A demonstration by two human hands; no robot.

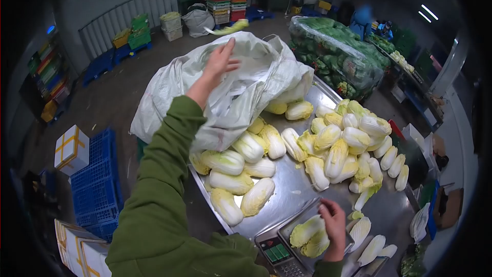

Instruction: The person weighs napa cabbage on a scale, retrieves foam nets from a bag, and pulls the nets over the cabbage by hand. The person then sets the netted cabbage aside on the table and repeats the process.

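Observation:
My left hand [219, 65] is stretched out over a large white woven sack [174, 79], its fingers apart and nothing in them. Just beyond the fingertips a loose yellow-green cabbage leaf [229, 28] is in the air above the sack's far rim. My right hand [334, 225] has curled fingers beside a napa cabbage [310, 236] that lies on a weighing scale [279, 256] with a green display. What those fingers hold, if anything, I cannot make out. Several napa cabbages [233, 182] lie between the sack and the scale.
A heap of napa cabbages [338, 146] covers the right of the metal table [287, 200]. Behind it stands a big plastic-wrapped load of green vegetables [333, 51]. Blue pallets [95, 184] and a white foam box [72, 150] are at left. Other people [362, 20] work at the back.

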